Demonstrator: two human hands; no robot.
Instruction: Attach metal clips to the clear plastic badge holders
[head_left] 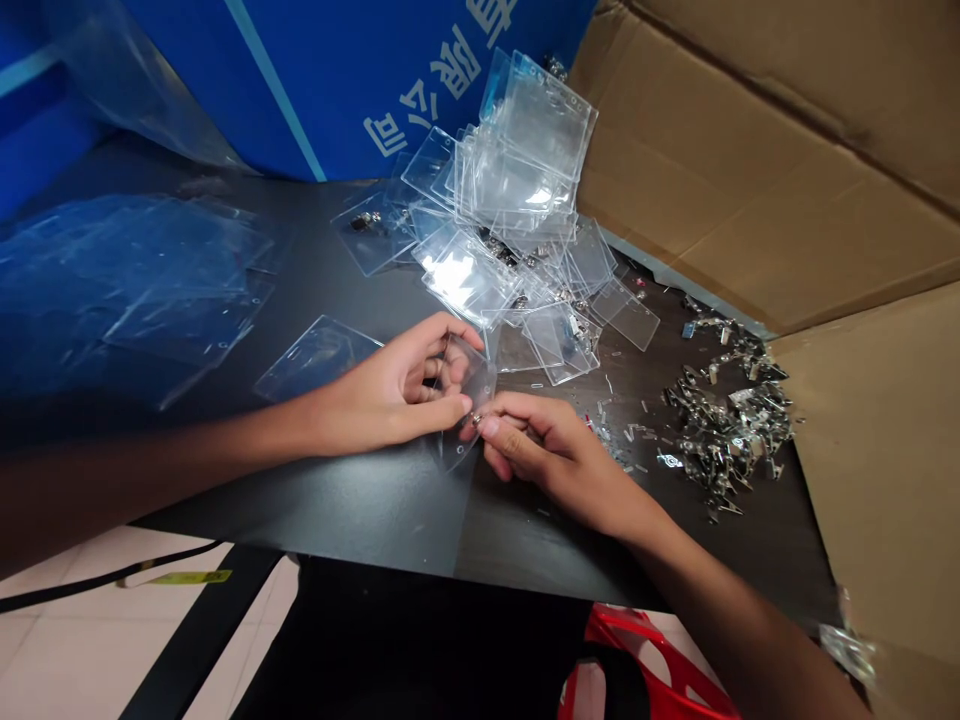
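Clear vinyl badge holder (456,452) stands tilted, nearly on edge, btwn both hands. L hand (397,385) wraps its upper part, fingers curled around it, holder's lower corner showing below. R hand (547,450) pinches small metal clip (476,418) w/ thumb & index at holder's edge; clip touches holder, exact fit too small to tell. Just behind hands: loose heap of clear holders (517,190), overlapping, some stacked flat, others tilted on top, metal bits caught btwn a few. Further R, well apart from hands: tangled heap of metal badge clips (727,430), silver, lying every which way, a few strays beside it.
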